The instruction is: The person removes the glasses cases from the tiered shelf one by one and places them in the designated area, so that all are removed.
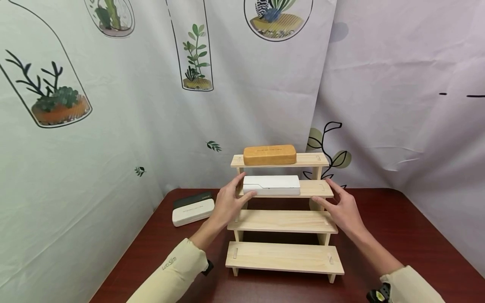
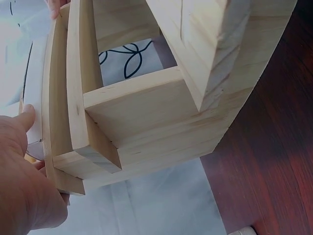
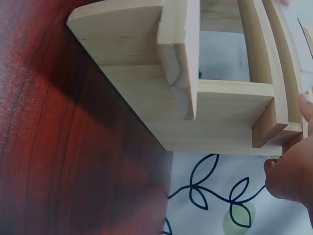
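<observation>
A four-tier wooden display stand (image 1: pixel 284 255) stands on the table. On its second shelf from the top, toward the left end, lies a white glasses case (image 1: pixel 270 185). My left hand (image 1: pixel 228 202) grips this case's left end, thumb across the lower front corner and fingers behind. In the left wrist view, the left hand (image 2: pixel 29 176) also wraps close round the shelf end. My right hand (image 1: pixel 342 210) holds the right end of the same shelf, thumb at the front edge, fingers reaching behind. An orange-tan glasses case (image 1: pixel 270 155) sits on the top shelf.
Left of the stand, an off-white glasses case (image 1: pixel 193 212) and a dark case (image 1: pixel 192 200) lie side by side on the dark red table (image 1: pixel 409 235). A white cloth (image 1: pixel 250 105) printed with plants hangs behind and along the sides.
</observation>
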Tool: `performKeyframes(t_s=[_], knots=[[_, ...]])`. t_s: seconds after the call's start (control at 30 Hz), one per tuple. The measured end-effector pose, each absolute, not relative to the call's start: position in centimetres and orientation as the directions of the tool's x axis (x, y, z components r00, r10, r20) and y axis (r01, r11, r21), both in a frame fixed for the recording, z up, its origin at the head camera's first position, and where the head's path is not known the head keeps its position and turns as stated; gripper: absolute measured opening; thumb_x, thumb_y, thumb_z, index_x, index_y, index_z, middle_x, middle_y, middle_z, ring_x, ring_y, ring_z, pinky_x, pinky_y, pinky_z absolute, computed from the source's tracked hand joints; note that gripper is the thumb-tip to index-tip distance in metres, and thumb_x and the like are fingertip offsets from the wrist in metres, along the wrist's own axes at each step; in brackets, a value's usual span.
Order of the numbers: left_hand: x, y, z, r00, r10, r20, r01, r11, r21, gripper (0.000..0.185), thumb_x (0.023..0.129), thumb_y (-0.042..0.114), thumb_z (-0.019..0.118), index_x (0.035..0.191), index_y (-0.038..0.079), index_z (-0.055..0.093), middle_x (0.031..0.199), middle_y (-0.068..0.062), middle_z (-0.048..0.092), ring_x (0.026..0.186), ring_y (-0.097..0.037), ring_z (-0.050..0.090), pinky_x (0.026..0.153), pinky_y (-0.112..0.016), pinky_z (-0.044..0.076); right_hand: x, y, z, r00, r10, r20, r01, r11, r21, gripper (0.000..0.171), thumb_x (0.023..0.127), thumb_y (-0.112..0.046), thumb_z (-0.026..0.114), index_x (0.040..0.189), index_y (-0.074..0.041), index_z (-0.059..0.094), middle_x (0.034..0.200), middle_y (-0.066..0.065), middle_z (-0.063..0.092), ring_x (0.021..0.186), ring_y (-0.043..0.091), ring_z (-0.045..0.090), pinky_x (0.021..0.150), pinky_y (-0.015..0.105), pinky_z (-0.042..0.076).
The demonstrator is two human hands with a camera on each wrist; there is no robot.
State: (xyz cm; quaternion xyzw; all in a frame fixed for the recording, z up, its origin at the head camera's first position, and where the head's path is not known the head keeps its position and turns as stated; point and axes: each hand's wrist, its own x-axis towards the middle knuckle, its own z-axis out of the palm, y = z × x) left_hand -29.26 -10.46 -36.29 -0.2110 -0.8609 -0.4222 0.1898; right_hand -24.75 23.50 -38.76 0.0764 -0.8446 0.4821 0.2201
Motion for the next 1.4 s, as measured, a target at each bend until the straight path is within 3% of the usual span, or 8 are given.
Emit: performKeyframes(t_s=[0.17,0.27,0.33,0.4,0.53,0.73,0.97,1.4], knots=[[-29.19,-10.43,-36.29,-0.83,0.216,0.515,0.538,0.553,0.636,0.073,0.098,0.036,0.08,0.159,0.01,0.05,0.153,-0.013,0.058,0.143,-0.029,0.053,0.117,-0.052,0.043,-24.82,23.6,-38.68,-0.888,0.08,0.453,-0.343,0.54,-0.768,0.084,0.097,-0.028,0.082,0.163,0.001,0.038,0.156,0.029,0.05,0.145,0.042,0.046,0.109,0.049,0.046],[-29.19,-10.47,-36.33,-0.83,0.214,0.516,0.539,0.549,0.639,0.072,0.097,0.034,0.081,0.159,0.011,0.05,0.153,-0.013,0.058,0.143,-0.03,0.053,0.117,-0.053,0.043,-24.85,23.61,-38.7,-0.883,0.076,0.463,-0.355,0.536,-0.766,0.084,0.096,-0.027,0.083,0.162,0.002,0.039,0.155,0.029,0.05,0.145,0.042,0.047,0.108,0.028,0.046],[-29.22,-10.5,-36.39,-0.83,0.213,0.515,0.538,0.545,0.643,0.073,0.097,0.033,0.081,0.159,0.011,0.05,0.153,-0.012,0.059,0.143,-0.029,0.053,0.117,-0.052,0.043,-24.84,23.62,-38.7,-0.882,0.075,0.465,-0.359,0.532,-0.767,0.084,0.096,-0.027,0.083,0.161,0.002,0.04,0.154,0.029,0.051,0.144,0.042,0.049,0.099,0.01,0.042],[-29.23,-10.52,-36.44,-0.827,0.213,0.52,0.543,0.539,0.644,0.072,0.097,0.032,0.081,0.158,0.01,0.051,0.151,-0.012,0.06,0.141,-0.029,0.055,0.116,-0.052,0.043,-24.79,23.64,-38.69,-0.883,0.076,0.464,-0.358,0.53,-0.769,0.084,0.096,-0.028,0.084,0.161,0.001,0.04,0.154,0.028,0.052,0.144,0.041,0.049,0.091,0.002,0.035],[-29.29,-10.62,-36.51,-0.817,0.214,0.535,0.557,0.532,0.638,0.071,0.096,0.031,0.082,0.156,0.009,0.053,0.145,-0.012,0.065,0.137,-0.028,0.059,0.114,-0.051,0.046,-24.68,23.67,-38.61,-0.888,0.085,0.453,-0.337,0.55,-0.764,0.084,0.095,-0.031,0.084,0.162,-0.002,0.042,0.155,0.026,0.052,0.143,0.038,0.049,0.093,0.009,0.039],[-29.41,-10.75,-36.49,-0.811,0.205,0.548,0.563,0.527,0.637,0.069,0.094,0.029,0.084,0.155,0.01,0.056,0.141,-0.011,0.068,0.135,-0.027,0.061,0.113,-0.051,0.046,-24.74,23.64,-38.54,-0.893,0.075,0.443,-0.329,0.562,-0.759,0.085,0.095,-0.033,0.084,0.163,-0.004,0.041,0.156,0.026,0.05,0.143,0.036,0.048,0.102,0.039,0.047],[-29.4,-10.83,-36.49,-0.817,0.196,0.542,0.558,0.507,0.657,0.068,0.094,0.03,0.085,0.153,0.011,0.057,0.138,-0.01,0.07,0.132,-0.025,0.062,0.113,-0.049,0.047,-24.76,23.76,-38.59,-0.893,0.075,0.444,-0.333,0.553,-0.764,0.085,0.096,-0.033,0.083,0.163,-0.004,0.04,0.157,0.025,0.05,0.137,0.034,0.053,0.087,0.004,0.038],[-29.19,-10.91,-36.48,-0.787,0.155,0.597,0.591,0.464,0.659,0.067,0.085,0.024,0.092,0.145,0.012,0.065,0.123,-0.009,0.076,0.113,-0.02,0.072,0.092,-0.043,0.059,-24.83,23.71,-38.52,-0.892,0.076,0.445,-0.336,0.545,-0.768,0.086,0.095,-0.031,0.085,0.162,-0.002,0.04,0.156,0.027,0.05,0.141,0.037,0.051,0.087,0.001,0.035]])
